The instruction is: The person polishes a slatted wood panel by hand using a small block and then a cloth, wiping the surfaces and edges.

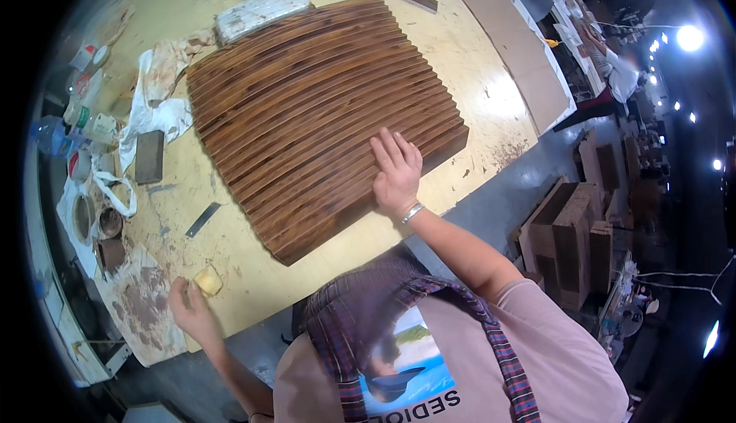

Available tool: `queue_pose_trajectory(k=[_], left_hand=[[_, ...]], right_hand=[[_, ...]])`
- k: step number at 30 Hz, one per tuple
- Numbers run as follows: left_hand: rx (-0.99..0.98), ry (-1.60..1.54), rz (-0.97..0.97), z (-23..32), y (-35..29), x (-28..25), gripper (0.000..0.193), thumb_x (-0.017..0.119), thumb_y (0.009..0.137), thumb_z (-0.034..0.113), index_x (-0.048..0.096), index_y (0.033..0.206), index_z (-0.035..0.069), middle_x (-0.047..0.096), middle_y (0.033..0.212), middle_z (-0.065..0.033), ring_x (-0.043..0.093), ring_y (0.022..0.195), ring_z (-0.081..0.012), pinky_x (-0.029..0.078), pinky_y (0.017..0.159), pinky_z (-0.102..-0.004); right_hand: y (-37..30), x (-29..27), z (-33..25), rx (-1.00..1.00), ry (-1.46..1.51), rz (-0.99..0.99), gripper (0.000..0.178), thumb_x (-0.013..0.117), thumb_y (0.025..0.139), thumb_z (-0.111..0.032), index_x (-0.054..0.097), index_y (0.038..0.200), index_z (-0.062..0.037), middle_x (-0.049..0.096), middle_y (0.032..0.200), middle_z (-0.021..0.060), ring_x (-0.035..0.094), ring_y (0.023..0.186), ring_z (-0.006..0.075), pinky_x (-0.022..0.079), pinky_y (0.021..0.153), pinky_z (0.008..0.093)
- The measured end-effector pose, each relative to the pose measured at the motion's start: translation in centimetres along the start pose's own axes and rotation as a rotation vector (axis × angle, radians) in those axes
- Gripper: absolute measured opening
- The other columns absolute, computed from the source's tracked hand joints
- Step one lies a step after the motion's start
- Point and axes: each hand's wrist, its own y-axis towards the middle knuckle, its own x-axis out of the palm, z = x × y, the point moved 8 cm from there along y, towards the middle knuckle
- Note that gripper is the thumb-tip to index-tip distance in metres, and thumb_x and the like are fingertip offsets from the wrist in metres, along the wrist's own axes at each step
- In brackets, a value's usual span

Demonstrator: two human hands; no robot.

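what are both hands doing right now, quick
Left hand: fingers curled at the yellow sponge; whether it grips can't be told.
Right hand: open, resting on the ribbed wooden panel.

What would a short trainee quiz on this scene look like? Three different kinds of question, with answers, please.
1. True or false: the bare right hand rests on the ridged, dark-brown wooden panel.

2. Which is nearest the bare left hand?
A. dark rectangular block
B. small yellow sponge-like piece
C. crumpled white cloth

3. Fill in: the shiny, silver-coloured bracelet is worn on the ____ wrist.

Key: 1. True; 2. B; 3. right.
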Motion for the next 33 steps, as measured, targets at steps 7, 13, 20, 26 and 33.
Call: queue_pose_trajectory(k=[7, 13, 20, 26, 33], left_hand=[[0.013, 0.212, -0.075, 2.9, -1.9, 2.3, 0.059, 0.077, 0.082, 0.023, 0.055, 0.133, 0.003, 0.053, 0.136, -0.0189, 0.049, 0.127, -0.0379, 0.043, 0.103, -0.0463], [-0.023, 0.411, -0.013, 5.1, -2.8, 1.4, 0.062, 0.078, 0.080, 0.020, 0.055, 0.137, 0.006, 0.054, 0.135, -0.0182, 0.051, 0.122, -0.0391, 0.044, 0.102, -0.0457], [-0.369, -0.973, 0.126, 2.0, -5.3, 3.4, 0.049, 0.064, 0.098, 0.018, 0.047, 0.141, 0.001, 0.058, 0.132, -0.0132, 0.056, 0.123, -0.0316, 0.046, 0.104, -0.0452], [-0.211, -1.652, -0.092, 8.8, -6.9, 7.1, 0.047, 0.051, 0.105, 0.018, 0.036, 0.147, 0.001, 0.051, 0.140, -0.0153, 0.049, 0.134, -0.0297, 0.041, 0.114, -0.0485], [-0.292, -1.640, -0.204, 14.1, -12.6, 12.3, 0.055, 0.055, 0.103, 0.041, 0.040, 0.147, 0.010, 0.051, 0.142, -0.0126, 0.053, 0.127, -0.0291, 0.051, 0.097, -0.0474]], right_hand=[[0.2, 0.0, -0.2, -0.007, 0.028, 0.001, 0.059, 0.050, 0.081, -0.019, 0.059, 0.138, -0.0086, 0.050, 0.150, 0.0131, 0.046, 0.134, 0.0356, 0.030, 0.113, 0.0513], [0.0, 0.1, -0.1, -0.023, 0.044, -0.028, 0.057, 0.050, 0.084, -0.021, 0.057, 0.140, -0.0093, 0.048, 0.151, 0.0136, 0.044, 0.134, 0.0361, 0.029, 0.112, 0.0517], [-0.2, -0.4, 0.1, -0.036, 0.102, -0.029, 0.058, 0.055, 0.083, -0.019, 0.056, 0.140, -0.0064, 0.046, 0.153, 0.0153, 0.043, 0.136, 0.0370, 0.028, 0.113, 0.0519], [0.1, -3.4, 0.0, -0.096, 0.414, 0.020, 0.048, 0.064, 0.079, -0.008, 0.059, 0.127, -0.0005, 0.047, 0.146, 0.0251, 0.045, 0.131, 0.0435, 0.034, 0.110, 0.0529], [-3.0, -1.2, -5.5, -0.032, 1.170, -0.718, 0.057, 0.069, 0.083, -0.004, 0.056, 0.138, -0.0037, 0.064, 0.122, 0.0128, 0.065, 0.100, 0.0175, 0.055, 0.088, 0.0326]])
